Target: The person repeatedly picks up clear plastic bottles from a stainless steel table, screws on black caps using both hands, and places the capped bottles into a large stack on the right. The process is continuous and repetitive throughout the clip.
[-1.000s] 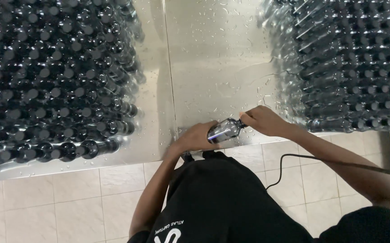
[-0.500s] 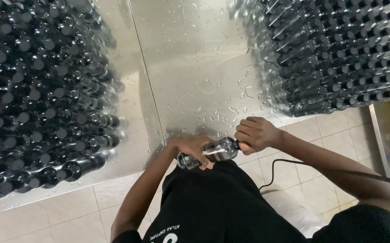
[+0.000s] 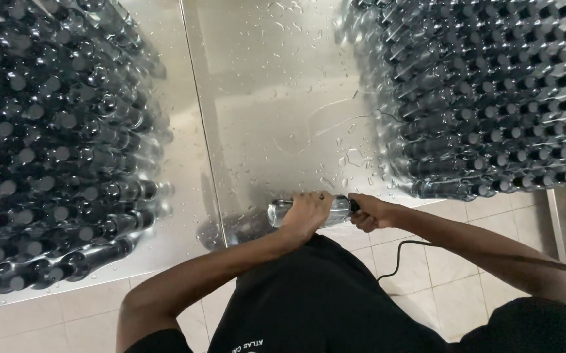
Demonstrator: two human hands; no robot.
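- Left bottle stack [image 3: 48, 144]: dark-capped clear bottles massed on the wet steel table [image 3: 270, 98].
- Left hand [image 3: 306, 212]: fingers wrapped over the body of a clear bottle [image 3: 283, 212], which lies on its side at the table's near edge.
- Right hand [image 3: 371, 212]: closed around the bottle's cap end.
- Black cable [image 3: 413, 245]: runs beneath the right forearm.
- Right bottle stack [image 3: 485, 98]: same kind.

Even, fairly bright light from overhead falls on the steel table [image 3: 276, 98], whose wet sheet gives back a soft pale glare strongest above the bottle [image 3: 309, 210]. Left and right of that bottle, the stacked bottles [image 3: 48, 144] throw many small glints and read dark. Little shadow shows under the hands. Focus is fair in the middle; stacks bend and smear toward the frame edges
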